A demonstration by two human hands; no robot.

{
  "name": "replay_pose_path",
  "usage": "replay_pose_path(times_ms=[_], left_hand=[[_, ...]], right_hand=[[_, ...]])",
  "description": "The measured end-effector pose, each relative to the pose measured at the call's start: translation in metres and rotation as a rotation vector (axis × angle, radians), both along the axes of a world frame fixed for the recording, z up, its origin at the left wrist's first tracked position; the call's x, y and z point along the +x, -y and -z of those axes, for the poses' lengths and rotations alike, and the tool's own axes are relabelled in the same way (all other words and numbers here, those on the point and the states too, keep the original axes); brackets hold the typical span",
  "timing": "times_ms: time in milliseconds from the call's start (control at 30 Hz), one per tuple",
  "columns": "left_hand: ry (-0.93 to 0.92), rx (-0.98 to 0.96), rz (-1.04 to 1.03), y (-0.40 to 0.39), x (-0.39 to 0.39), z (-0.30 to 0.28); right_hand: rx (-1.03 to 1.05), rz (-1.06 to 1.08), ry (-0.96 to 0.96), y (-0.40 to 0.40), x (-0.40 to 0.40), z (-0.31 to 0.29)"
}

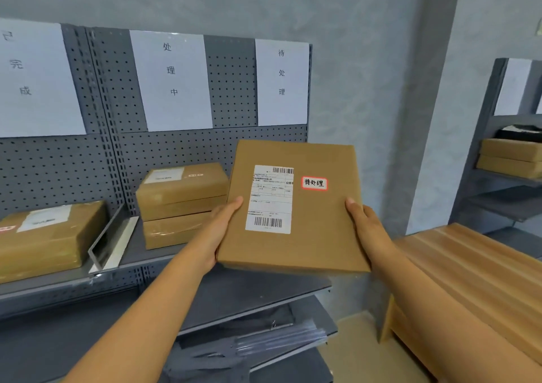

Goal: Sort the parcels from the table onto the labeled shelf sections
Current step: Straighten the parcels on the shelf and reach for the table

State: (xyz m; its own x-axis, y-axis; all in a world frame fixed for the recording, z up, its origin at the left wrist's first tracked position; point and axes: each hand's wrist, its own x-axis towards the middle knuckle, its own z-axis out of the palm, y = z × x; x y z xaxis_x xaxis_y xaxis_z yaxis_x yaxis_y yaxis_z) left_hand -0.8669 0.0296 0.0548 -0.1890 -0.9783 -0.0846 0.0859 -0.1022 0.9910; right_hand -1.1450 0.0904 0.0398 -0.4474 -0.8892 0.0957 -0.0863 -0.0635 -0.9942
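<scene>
Brown parcel (293,206) carries a white barcode label (269,199) and a red-edged white sticker (314,183). Grey shelf (152,253) has a dotted pegboard (58,165) with white signs (173,80). Worktop (469,268) is pale striped wood.

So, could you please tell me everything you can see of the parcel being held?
The parcel is a flat brown cardboard box, closed, tilted with its top face toward the camera. That face carries a white shipping label with two barcodes and a small red-bordered sticker reading 待处理. The left hand and right hand grip its opposite side edges, holding it up in front of the grey shelf.
</scene>
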Motion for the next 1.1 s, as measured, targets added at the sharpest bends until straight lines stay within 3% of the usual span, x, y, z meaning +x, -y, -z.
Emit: replay_pose_path(times_ms=[233,467,733,1100], left_hand=[[0.105,-0.086,-0.003,0.108,-0.065,0.005],[0.095,-0.036,0.017,0.189,-0.113,0.003],[0.063,0.007,-0.09,0.246,-0.135,-0.014],[0.047,0.152,-0.272,0.289,-0.178,0.006]], right_hand=[[0.035,-0.066,0.048,0.112,-0.069,0.01],[0.073,-0.137,0.085,0.207,-0.122,0.006],[0.138,-0.33,0.086,0.3,-0.149,-0.016],[0.323,-0.556,0.046,0.38,-0.185,-0.016]])
